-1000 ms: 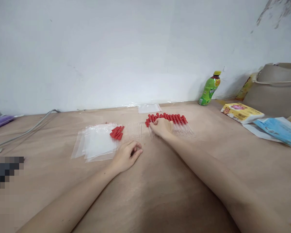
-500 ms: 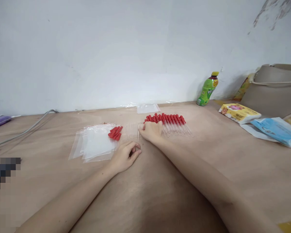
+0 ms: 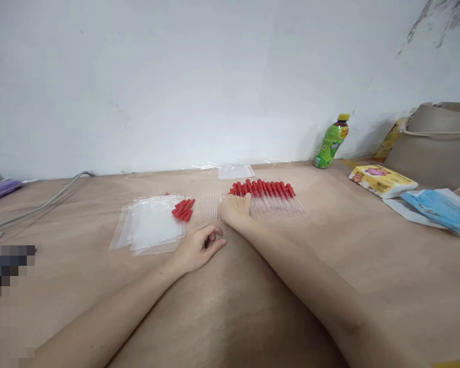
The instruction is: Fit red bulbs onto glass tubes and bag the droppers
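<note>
My left hand (image 3: 197, 248) rests on the brown table covering with its fingers loosely curled, thumb apart, and nothing in it. Beside it lie a small pile of loose red rubber bulbs (image 3: 183, 210) and a row of thin clear tubes (image 3: 210, 205). My right hand (image 3: 234, 210) is closed between those tubes and a row of red-bulbed droppers (image 3: 274, 189), at the left end of that row. Its fingertips are turned away, so what they hold is hidden. The droppers lie side by side, bulbs toward the wall.
Clear zip bags (image 3: 153, 227) are stacked left of the loose bulbs, and another bag (image 3: 235, 171) lies near the wall. On the right are a green drink bottle (image 3: 330, 143), a yellow tissue pack (image 3: 381, 180), a blue packet (image 3: 440, 208) and a grey-beige bin (image 3: 431, 148). A grey cable (image 3: 53, 199) crosses the left.
My right hand has shifted slightly left and turned, so its fingertips no longer show. My left hand has stayed nearly in place. The view has moved a little.
</note>
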A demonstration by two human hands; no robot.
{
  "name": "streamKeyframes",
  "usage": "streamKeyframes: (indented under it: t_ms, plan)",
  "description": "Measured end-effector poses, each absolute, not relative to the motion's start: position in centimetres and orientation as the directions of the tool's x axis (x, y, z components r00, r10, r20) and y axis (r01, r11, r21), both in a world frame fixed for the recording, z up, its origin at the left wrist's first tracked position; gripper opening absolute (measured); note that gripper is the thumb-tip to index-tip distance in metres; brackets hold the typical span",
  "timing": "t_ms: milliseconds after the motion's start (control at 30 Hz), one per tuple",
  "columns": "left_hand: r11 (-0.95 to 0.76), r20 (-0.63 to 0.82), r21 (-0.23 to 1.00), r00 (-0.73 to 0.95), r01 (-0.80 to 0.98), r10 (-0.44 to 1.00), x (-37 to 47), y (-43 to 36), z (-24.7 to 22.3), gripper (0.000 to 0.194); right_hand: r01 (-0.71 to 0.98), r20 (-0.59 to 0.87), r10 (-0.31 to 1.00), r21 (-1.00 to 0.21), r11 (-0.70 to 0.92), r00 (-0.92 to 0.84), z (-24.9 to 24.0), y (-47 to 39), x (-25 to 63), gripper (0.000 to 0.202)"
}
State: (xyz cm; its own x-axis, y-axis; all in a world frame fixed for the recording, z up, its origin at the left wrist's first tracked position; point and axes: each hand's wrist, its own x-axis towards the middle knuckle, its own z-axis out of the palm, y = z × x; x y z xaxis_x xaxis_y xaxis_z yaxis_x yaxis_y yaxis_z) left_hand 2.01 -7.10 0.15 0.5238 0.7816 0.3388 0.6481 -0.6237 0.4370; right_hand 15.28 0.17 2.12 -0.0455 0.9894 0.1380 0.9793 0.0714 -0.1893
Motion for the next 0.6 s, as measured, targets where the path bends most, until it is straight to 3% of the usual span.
streamKeyframes:
  t_ms: [133, 233, 400, 500, 600]
  plan:
    - [-0.586, 0.515, 0.308, 0.386, 0.749, 0.765, 0.9, -5.8, 1.1, 0.018, 0.968, 0.501, 0.855, -0.114, 0.223, -0.138, 0.4, -2.0, 17.8, 0.026]
    - [-0.446, 0.538, 0.118, 0.32, 0.887, 0.78, -0.3, -2.8, 2.9, 0.02, 0.941, 0.634, 0.741, -0.062, 0.333, -0.221, -1.1, -4.1, 20.7, 0.025]
    - [-0.163, 0.307, -0.058, 0.172, 0.985, 0.936, -0.7, 2.4, 5.5, 0.035, 0.871, 0.703, 0.638, -0.052, 0.489, -0.316, -1.7, -6.6, 23.7, 0.019]
    - [-0.076, 0.13, -0.14, 0.095, 0.987, 0.987, -0.1, 4.0, 5.7, 0.043, 0.86, 0.703, 0.632, -0.057, 0.507, -0.326, -1.5, -7.2, 24.1, 0.017]
    - [-0.045, 0.055, -0.196, 0.056, 0.98, 0.997, 0.3, 4.6, 5.2, 0.043, 0.855, 0.705, 0.631, -0.067, 0.514, -0.324, -1.5, -7.1, 24.0, 0.016]
